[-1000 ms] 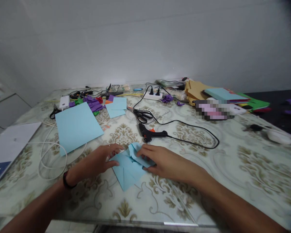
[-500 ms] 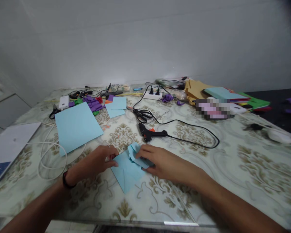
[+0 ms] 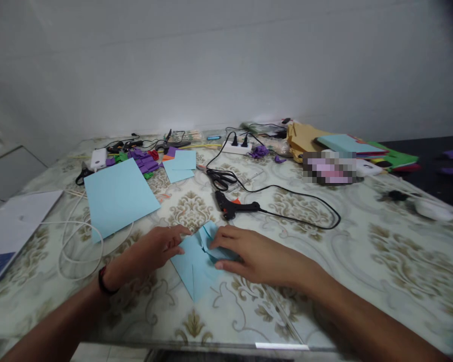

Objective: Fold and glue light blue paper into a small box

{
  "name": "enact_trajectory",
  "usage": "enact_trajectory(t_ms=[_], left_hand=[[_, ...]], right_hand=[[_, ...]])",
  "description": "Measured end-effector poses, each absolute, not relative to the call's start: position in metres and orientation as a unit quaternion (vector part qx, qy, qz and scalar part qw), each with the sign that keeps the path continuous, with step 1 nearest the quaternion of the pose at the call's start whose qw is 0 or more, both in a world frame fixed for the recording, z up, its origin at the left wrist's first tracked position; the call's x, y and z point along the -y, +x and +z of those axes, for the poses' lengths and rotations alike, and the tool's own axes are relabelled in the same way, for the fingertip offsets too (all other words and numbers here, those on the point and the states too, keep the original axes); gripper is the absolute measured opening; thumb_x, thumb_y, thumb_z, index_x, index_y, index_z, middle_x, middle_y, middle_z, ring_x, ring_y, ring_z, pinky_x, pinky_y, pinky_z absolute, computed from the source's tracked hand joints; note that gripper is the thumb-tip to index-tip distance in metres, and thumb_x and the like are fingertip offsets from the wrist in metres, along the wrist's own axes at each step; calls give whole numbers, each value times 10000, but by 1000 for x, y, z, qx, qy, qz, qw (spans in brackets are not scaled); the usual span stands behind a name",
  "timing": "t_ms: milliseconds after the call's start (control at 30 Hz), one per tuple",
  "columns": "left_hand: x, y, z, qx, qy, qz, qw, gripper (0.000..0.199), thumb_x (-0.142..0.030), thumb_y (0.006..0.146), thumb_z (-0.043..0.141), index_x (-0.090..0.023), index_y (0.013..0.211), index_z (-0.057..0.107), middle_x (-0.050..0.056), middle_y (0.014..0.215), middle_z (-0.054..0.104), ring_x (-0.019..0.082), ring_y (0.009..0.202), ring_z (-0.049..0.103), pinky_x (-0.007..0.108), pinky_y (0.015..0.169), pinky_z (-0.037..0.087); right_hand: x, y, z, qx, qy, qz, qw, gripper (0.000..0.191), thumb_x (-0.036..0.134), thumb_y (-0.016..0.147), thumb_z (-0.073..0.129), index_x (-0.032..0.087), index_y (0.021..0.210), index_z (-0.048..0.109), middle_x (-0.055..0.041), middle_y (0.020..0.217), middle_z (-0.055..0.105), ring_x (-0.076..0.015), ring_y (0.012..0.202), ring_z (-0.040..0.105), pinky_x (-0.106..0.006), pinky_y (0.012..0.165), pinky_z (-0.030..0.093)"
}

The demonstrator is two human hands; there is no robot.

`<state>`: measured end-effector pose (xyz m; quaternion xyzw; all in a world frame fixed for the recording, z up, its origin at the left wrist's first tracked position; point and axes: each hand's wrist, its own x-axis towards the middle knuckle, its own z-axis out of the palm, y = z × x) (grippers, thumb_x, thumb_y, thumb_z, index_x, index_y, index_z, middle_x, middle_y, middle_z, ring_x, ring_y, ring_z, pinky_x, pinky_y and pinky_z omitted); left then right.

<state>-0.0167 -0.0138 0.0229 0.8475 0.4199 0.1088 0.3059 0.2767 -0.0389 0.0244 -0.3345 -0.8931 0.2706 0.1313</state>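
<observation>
A: ok so what are the hands up to here?

B: Right hand [image 3: 249, 254] is clamped on the raised fold of the folded blue paper [image 3: 198, 274], fingers curled over it and thumb lower down. That paper's lying on the worktop [image 3: 343, 281], bottom middle of the frame, one corner pointing down.

A: and the left hand [image 3: 164, 246]?

B: Thumb and fingers are apart, right at the paper's upper left edge. Not gripping it as far as I can see. There's a dark band [image 3: 104, 281] on that wrist too.

A: what's all the stuff around them?

B: Black glue gun [image 3: 229, 206] just above the paper, cord looping off to the right, and black-handled scissors [image 3: 222, 179] right above that. Big blue sheet [image 3: 121, 196] left of centre with a white cable [image 3: 83, 222] coiled by it. Upper left has purple paper pieces [image 3: 145, 162], plus small blue sheets [image 3: 184, 160] near the top middle.

A: top right?

B: Yellowish paper [image 3: 304, 140] next to a stack of coloured paper [image 3: 349, 144]. The thing in front is pixelated, can't tell what it is.
</observation>
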Motion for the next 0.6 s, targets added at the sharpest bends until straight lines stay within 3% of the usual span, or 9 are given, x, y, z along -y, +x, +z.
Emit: enact_trajectory(t_ms=[133, 267, 600], left_hand=[[15, -16, 29, -421, 846, 107, 309, 289, -197, 936, 622, -223, 1218, 678, -8, 813, 740, 174, 744, 691, 267, 710, 516], [16, -15, 33, -421, 839, 112, 325, 224, -141, 932, 577, -213, 1120, 675, 26, 924, 788, 182, 843, 745, 271, 770, 537], [19, -14, 33, -420, 827, 125, 352, 410, -159, 914, 581, -243, 1313, 624, 19, 958, 770, 186, 838, 738, 305, 799, 566]], right_hand=[[39, 275, 28, 888, -333, 284, 143, 340, 402, 1101, 484, 184, 1213, 720, -120, 1154, 690, -248, 1045, 677, -400, 958, 551], [38, 273, 26, 888, -351, 263, 136, 324, 346, 1105, 466, 174, 1226, 712, -129, 1156, 686, -256, 1047, 679, -415, 957, 560], [39, 272, 17, 888, -349, 251, 165, 358, 226, 1037, 598, 215, 1394, 601, -137, 1369, 614, -268, 1202, 648, -453, 1040, 555]])
